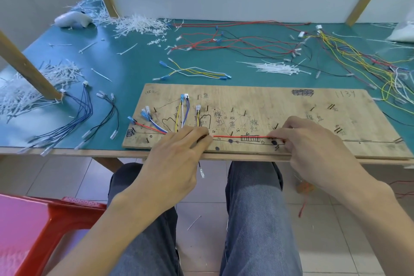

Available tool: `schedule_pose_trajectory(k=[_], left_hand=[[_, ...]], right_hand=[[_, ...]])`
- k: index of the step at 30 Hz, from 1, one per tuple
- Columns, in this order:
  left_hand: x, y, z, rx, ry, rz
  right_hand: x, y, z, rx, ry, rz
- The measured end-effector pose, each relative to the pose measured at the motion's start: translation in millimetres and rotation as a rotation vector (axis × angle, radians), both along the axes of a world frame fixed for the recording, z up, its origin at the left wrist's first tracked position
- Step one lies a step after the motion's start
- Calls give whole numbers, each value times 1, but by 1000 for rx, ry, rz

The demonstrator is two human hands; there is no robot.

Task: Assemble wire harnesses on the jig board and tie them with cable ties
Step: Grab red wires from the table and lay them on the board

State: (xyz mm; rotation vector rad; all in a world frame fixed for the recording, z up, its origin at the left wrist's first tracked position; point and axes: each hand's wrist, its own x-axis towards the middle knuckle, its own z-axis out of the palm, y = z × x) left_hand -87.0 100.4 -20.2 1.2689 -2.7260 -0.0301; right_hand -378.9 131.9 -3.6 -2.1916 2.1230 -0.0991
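- Head camera, the work: a wooden jig board (268, 105) lies along the near edge of the green table (125, 67). A red wire (239, 136) is stretched taut across the board's near part, its long axis running left to right between the two hands.
- Left hand (177, 154): it lies on the board at the wire's left end, fingers close together and only slightly bent over the spot where the yellow, white and blue wires (182, 114) fan in from the far left.
- Right hand (313, 141): its fingers are curled, and the tips pinch the red wire at its right end. The wire leads left from these fingertips, so this hand looks the nearer one for carrying it further along the pegs.
- Supplies: a bundle of cable ties (277, 68) lies on the table beyond the board, nearer the right hand. No tie can be made out on the board.
- Hard to see: whether the left hand pinches the wires or merely presses them down is hidden beneath it.
- Hard to see: the red wire's right end is covered by the right fingers. A black wire (200, 164) hangs below the table edge from under the left hand.
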Motion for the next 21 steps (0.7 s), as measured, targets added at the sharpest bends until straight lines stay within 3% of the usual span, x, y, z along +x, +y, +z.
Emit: schedule_pose_trajectory(k=[11, 15, 21], left_hand=[[-7, 5, 1, 1, -34, 28], [-10, 5, 3, 47, -31, 61], [-1, -9, 11, 124, 227, 138]], right_hand=[[25, 21, 1, 0, 165, -48], [32, 26, 3, 29, 144, -101], [36, 10, 12, -123, 77, -114]])
